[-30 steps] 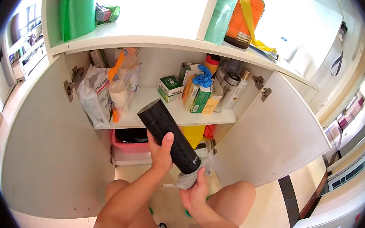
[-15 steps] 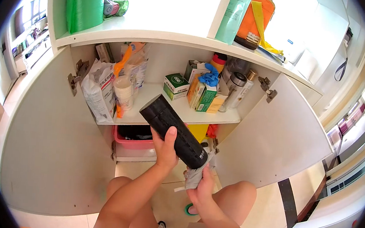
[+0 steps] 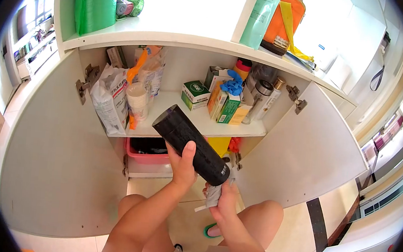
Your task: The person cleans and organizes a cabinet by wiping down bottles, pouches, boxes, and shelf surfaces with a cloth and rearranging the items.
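Note:
A black cylindrical flask slants down to the right in front of the cabinet shelf. My left hand is wrapped round its middle, thumb on top. Bunched in my right hand is a grey cloth, held at the flask's lower right end. Behind the flask, on the shelf, are a green and white box, several upright boxes with a blue glove on them, and a glass bottle. Stacked paper cups stand left, beside a white bag.
Two open cabinet doors flank me, the left and the right. A pink basin sits on the lower level. Above, the countertop holds a green roll and an orange bag. My knees are below.
The flask and both hands have shifted slightly right from a second ago. The grey cloth is more gathered in my right hand, and the view has turned a little.

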`<state>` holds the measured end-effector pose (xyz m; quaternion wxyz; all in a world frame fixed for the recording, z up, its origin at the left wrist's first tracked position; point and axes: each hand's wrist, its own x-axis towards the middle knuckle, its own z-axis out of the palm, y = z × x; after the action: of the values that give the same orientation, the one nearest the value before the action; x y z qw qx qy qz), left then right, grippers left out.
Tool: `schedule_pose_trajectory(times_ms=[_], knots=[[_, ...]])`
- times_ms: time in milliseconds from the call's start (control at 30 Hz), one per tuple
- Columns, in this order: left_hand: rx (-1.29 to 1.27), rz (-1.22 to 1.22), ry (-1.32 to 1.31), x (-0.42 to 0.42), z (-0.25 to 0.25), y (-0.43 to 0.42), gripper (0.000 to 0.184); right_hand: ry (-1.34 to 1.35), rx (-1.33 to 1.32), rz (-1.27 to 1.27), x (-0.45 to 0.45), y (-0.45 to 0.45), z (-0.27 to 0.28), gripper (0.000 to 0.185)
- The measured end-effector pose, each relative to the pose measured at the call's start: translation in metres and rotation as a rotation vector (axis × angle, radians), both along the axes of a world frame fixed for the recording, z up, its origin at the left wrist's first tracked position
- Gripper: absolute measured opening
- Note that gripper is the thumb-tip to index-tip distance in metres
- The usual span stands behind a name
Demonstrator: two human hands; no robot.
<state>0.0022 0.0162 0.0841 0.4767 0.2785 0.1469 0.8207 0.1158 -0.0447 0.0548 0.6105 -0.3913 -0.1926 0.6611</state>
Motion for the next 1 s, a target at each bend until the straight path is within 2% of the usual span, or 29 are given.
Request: schedule_pose_trajectory(times_ms=[67,167,233,267,333,367,400,433,500,567,600,667,700,767,800,867,1000], knots=[[0.011,0.008,0.025,0.000,-0.006,0.002,0.062,-0.026,-0.030,0.014,0.002,-0.002,-0.004,0.024],[0.010,0.044,0.090,-0.003,-0.006,0.004,0.063,0.101,-0.050,0.181,0.016,-0.011,-0.015,0.023],[-0.002,0.067,0.133,-0.007,-0.005,0.005,0.064,0.338,-0.016,0.432,0.030,-0.015,-0.016,0.023],[-0.007,0.118,0.178,-0.009,-0.004,0.007,0.069,0.339,-0.014,0.435,0.036,-0.015,-0.014,0.023],[-0.012,0.168,0.219,-0.009,-0.005,0.007,0.073,0.181,0.000,0.396,0.048,-0.017,-0.002,0.030],[-0.022,0.271,0.364,-0.011,-0.005,0.007,0.078,0.178,-0.001,0.397,0.053,-0.017,0.004,0.030],[-0.032,0.374,0.509,-0.011,-0.007,0.006,0.084,-0.047,0.079,0.298,0.058,-0.016,0.014,0.030],[-0.034,0.370,0.507,-0.012,-0.010,0.005,0.084,-0.269,0.156,0.193,0.061,-0.015,0.024,0.029],[-0.060,0.401,0.854,-0.011,-0.016,0.005,0.091,-0.266,0.205,0.108,0.062,-0.010,0.041,0.027],[-0.056,0.448,0.882,-0.006,-0.020,0.004,0.088,-0.340,0.367,-0.124,0.061,-0.002,0.052,0.031],[0.001,0.460,1.010,-0.006,-0.013,-0.001,0.087,-0.337,0.364,-0.132,0.058,0.000,0.062,0.031],[0.083,0.422,1.181,-0.006,-0.006,-0.005,0.084,-0.569,0.671,-0.197,0.050,0.001,0.090,0.038],[0.087,0.415,1.183,-0.006,-0.008,-0.005,0.084,-0.569,0.668,-0.205,0.049,0.004,0.101,0.038],[0.174,0.465,1.372,-0.006,-0.013,-0.006,0.087,-1.212,1.014,-0.125,0.048,0.010,0.119,0.040],[0.165,0.445,1.383,-0.005,-0.012,-0.007,0.089,-1.215,1.011,-0.128,0.045,0.011,0.124,0.040],[0.203,0.502,1.386,-0.005,-0.015,-0.006,0.091,-1.435,0.977,0.009,0.038,0.013,0.130,0.038],[0.302,0.564,1.367,-0.008,-0.021,-0.005,0.095,-1.367,1.009,-0.005,0.040,0.023,0.126,0.041]])
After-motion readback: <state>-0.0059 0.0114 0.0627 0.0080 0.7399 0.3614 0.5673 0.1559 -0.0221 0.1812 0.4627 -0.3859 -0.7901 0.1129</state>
